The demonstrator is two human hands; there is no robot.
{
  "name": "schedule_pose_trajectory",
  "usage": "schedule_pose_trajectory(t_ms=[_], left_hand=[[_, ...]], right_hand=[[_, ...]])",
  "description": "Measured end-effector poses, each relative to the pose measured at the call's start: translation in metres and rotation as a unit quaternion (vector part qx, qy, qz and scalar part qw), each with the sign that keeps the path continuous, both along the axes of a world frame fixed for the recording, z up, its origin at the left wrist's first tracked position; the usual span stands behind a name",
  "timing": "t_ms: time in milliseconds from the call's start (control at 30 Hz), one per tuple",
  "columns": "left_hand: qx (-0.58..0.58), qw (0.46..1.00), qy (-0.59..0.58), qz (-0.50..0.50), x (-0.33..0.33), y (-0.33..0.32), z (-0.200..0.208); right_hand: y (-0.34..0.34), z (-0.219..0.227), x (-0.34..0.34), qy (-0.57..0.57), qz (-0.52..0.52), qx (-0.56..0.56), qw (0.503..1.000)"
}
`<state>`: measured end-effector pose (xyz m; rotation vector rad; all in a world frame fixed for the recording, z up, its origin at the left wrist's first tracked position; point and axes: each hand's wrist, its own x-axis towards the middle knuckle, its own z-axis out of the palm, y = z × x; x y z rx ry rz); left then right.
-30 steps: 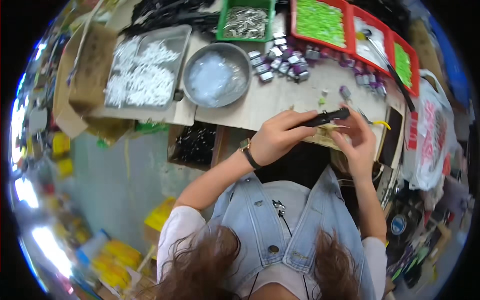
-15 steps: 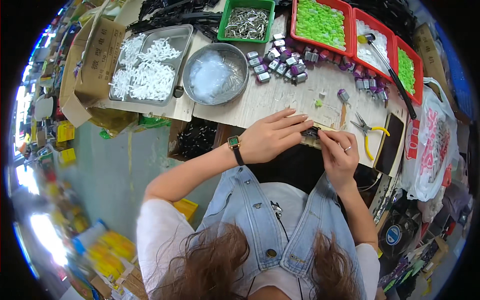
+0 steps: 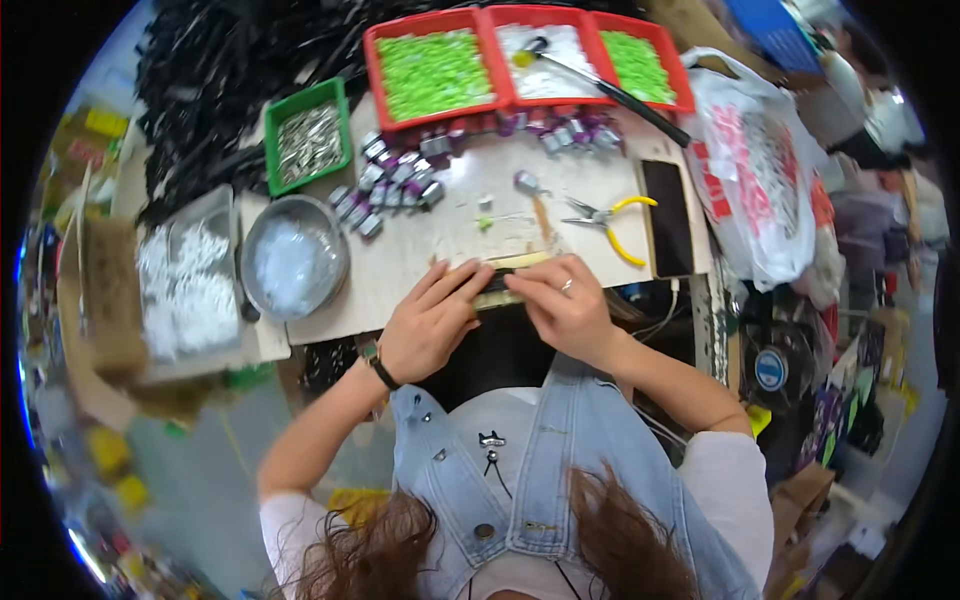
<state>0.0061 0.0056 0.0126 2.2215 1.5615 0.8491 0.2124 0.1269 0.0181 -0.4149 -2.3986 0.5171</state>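
Note:
A small dark black plastic part (image 3: 495,283) lies in a pale yellowish wooden block (image 3: 527,259) at the table's front edge. From the left, my left hand (image 3: 430,328) reaches it, its fingertips closed against the part's left end. My right hand (image 3: 566,308) pinches at the right end with thumb and fingers; whatever small piece may be between those fingertips is hidden. Beyond the block are a bit of green plastic (image 3: 484,224), a small white piece (image 3: 486,202) and a single small motor (image 3: 526,182). Yellow-handled pliers (image 3: 612,222) rest to the right.
Red trays (image 3: 436,121) of green and white pieces stand at the back, with a hammer (image 3: 640,108) across them. Several motors (image 3: 385,185), a green bin (image 3: 272,150), a metal bowl (image 3: 333,285) and a tray (image 3: 237,215) sit leftward. A phone (image 3: 668,215) and plastic bag (image 3: 755,180) are right.
The whole view has shifted, so the table and hands appear farther left. Both hands stay at the black part; my left fingers look more bent and drawn back from lying across it.

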Motion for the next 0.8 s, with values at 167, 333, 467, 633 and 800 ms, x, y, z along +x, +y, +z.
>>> schedule_pose_trajectory(t_ms=[167, 333, 467, 633, 800], left_hand=[[0.000, 1.000, 0.023, -0.019, -0.007, 0.006, 0.005], [-0.019, 1.000, -0.004, -0.020, -0.003, 0.004, 0.006], [-0.066, 0.995, -0.078, -0.009, -0.001, 0.002, 0.016], [-0.107, 0.984, -0.140, -0.001, -0.001, 0.002, 0.024], [0.012, 0.979, -0.172, 0.105, 0.002, -0.015, 0.027]], right_hand=[[-0.003, -0.011, 0.004, 0.042, -0.029, -0.021, 0.998], [-0.005, 0.003, 0.008, 0.068, -0.062, -0.090, 0.992], [0.008, 0.023, 0.012, 0.090, -0.116, -0.119, 0.982], [0.003, 0.023, 0.024, 0.106, -0.133, -0.209, 0.963], [-0.004, 0.012, 0.039, 0.096, -0.130, -0.215, 0.963]])
